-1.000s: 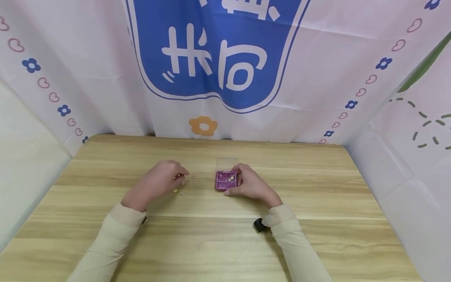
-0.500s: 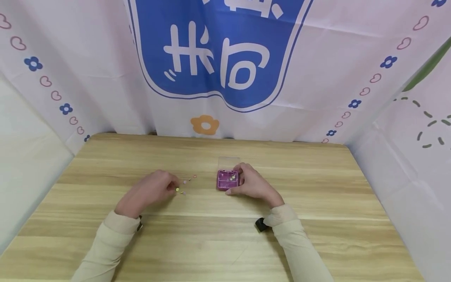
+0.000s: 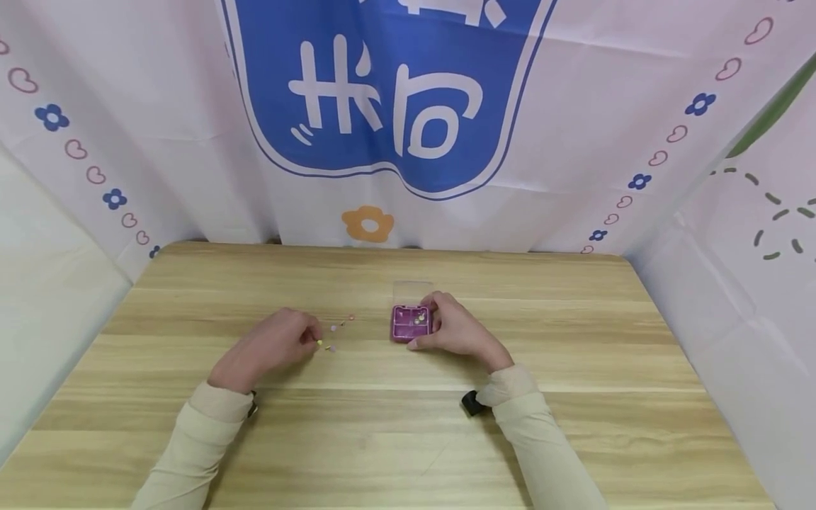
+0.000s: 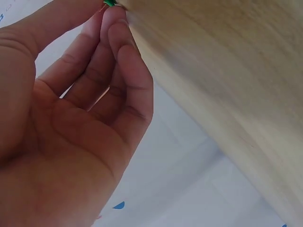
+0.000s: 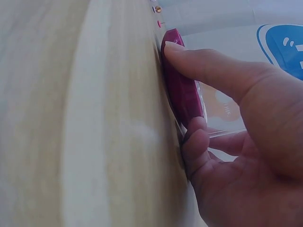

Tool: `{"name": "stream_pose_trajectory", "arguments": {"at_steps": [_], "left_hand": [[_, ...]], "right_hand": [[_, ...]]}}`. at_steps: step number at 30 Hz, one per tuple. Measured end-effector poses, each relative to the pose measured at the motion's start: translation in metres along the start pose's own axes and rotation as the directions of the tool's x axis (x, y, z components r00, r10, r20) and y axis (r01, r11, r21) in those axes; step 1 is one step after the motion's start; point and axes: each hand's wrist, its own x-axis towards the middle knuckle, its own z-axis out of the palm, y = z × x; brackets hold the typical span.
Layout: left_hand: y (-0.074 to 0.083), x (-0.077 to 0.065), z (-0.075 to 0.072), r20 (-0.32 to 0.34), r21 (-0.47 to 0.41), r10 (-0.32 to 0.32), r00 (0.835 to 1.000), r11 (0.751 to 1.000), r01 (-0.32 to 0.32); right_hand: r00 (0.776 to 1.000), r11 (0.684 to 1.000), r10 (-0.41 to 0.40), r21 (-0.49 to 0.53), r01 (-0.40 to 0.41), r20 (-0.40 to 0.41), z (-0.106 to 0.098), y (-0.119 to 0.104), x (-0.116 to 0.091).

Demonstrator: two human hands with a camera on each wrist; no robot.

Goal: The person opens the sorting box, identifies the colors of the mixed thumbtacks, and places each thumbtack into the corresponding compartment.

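My left hand (image 3: 270, 347) is low over the table, its thumb and fingertips together. In the left wrist view they pinch a small green piece (image 4: 110, 2) with a gold edge; the thumb tip is cut off. A tiny yellow piece (image 3: 320, 343) shows at these fingertips in the head view. My right hand (image 3: 460, 329) grips the right side of a small purple compartment box (image 3: 401, 331), thumb on the near side, fingers at the far side. Its clear lid (image 3: 413, 291) is raised backward. Small yellowish pieces (image 3: 420, 319) lie in the far right compartment.
Several tiny pieces lie between left hand and box, among them a lilac one (image 3: 333, 328) and a pink one (image 5: 160, 23) with a thin pin. The wooden table (image 3: 382, 439) ends at a printed cloth (image 3: 472, 227) behind.
My left hand first drew back left and toward me from the farther pieces to the yellow one, then stayed almost still. The right hand kept its grip on the box.
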Motion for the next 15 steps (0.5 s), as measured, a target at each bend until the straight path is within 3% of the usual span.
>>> {"name": "stream_pose_trajectory", "arguments": {"at_steps": [7,15], "left_hand": [[0.0016,-0.0012,0.0007,0.033,-0.011,-0.057,0.998,0.998,0.057],[0.0004,-0.0010,0.0023,0.001,-0.011,-0.051,0.999,0.999,0.051]], "right_hand": [[1.000,1.000,0.005,0.001,-0.005,-0.004,-0.0003,-0.0015,0.0002],[1.000,1.000,-0.001,-0.002,0.001,-0.008,0.0008,-0.0007,0.0000]]}}
